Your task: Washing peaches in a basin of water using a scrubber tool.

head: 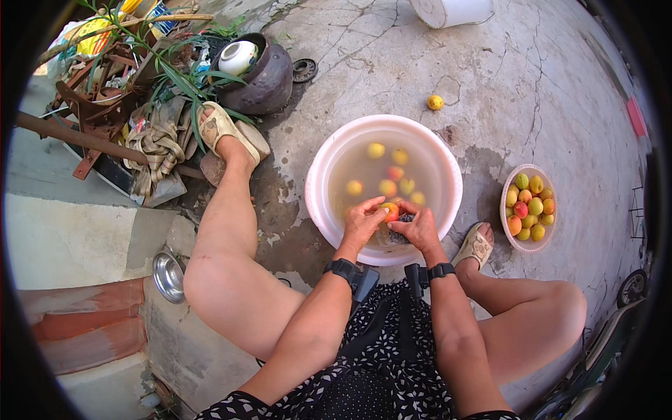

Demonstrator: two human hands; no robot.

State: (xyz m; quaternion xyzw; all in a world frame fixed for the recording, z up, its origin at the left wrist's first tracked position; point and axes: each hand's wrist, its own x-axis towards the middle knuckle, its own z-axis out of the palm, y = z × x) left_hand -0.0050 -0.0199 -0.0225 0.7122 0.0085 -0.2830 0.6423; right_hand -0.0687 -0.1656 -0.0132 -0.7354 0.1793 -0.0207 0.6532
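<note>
Over the near side of a pink plastic basin [318, 210] of cloudy water, both my hands meet on one red-and-yellow apricot [391, 212]. My left hand [363, 223] grips it from the left, thumb and fingers around it. From the right, my right hand [420, 227] touches the same fruit and holds a dark grey scrubbing pad [400, 234], partly hidden under its fingers. Several yellow and reddish apricots [376, 150] float in the water beyond my hands.
To the right stands a small pink basket [505, 223] heaped with apricots. One yellow apricot [435, 102] lies on the cracked concrete behind the basin. At the left are a dark clay pot [268, 79], scrap metal [86, 113] and a steel bowl [168, 275]. A white bucket [462, 11] lies at the back.
</note>
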